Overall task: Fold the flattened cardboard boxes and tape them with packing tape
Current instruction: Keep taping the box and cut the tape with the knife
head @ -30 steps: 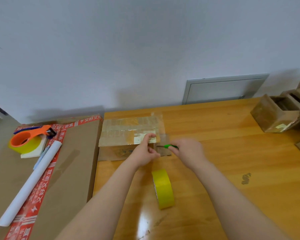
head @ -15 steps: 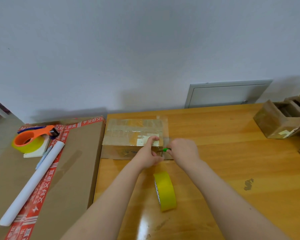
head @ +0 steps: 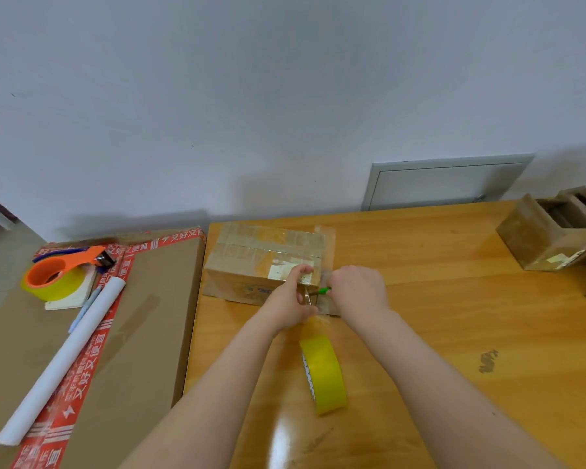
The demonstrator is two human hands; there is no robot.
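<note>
A small folded cardboard box (head: 251,262), its top covered in clear tape, sits at the back left of the wooden table (head: 454,333). My left hand (head: 293,299) pinches a strip of clear tape at the box's near right corner. My right hand (head: 359,291) grips a green-handled cutter (head: 323,290) whose tip meets that strip. A yellow tape roll (head: 323,375) stands on edge on the table just in front of my hands.
A large flat carton (head: 142,333) with red printed tape lies left of the table, bearing an orange tape dispenser (head: 58,274), a white paper roll (head: 65,360) and a pen. Several taped brown boxes (head: 548,238) stand at the far right. A grey wall hatch (head: 444,182) is behind.
My right hand has brought the cutter leftward up to the tape strip beside my left hand. The box and the yellow roll have not moved.
</note>
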